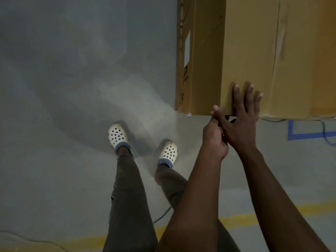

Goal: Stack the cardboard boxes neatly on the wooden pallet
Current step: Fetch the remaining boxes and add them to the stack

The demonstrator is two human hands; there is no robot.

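Note:
A large brown cardboard box point(254, 51) fills the upper right, with its near edge just in front of my hands. My right hand point(241, 120) lies flat on the box by that edge, fingers straight and spread. My left hand point(215, 135) is curled at the box's near left corner, its thumb up against the cardboard and its fingers tucked at the edge, partly hidden behind my right hand. A second cardboard box point(183, 57) with a white label stands just left of and behind the first. No wooden pallet is in view.
Grey concrete floor point(72, 88) spreads to the left. My feet in white perforated clogs point(118, 135) stand left of the boxes. Blue tape point(309, 134) and a thin cable mark the floor at the right; a yellow line point(236, 220) runs behind me.

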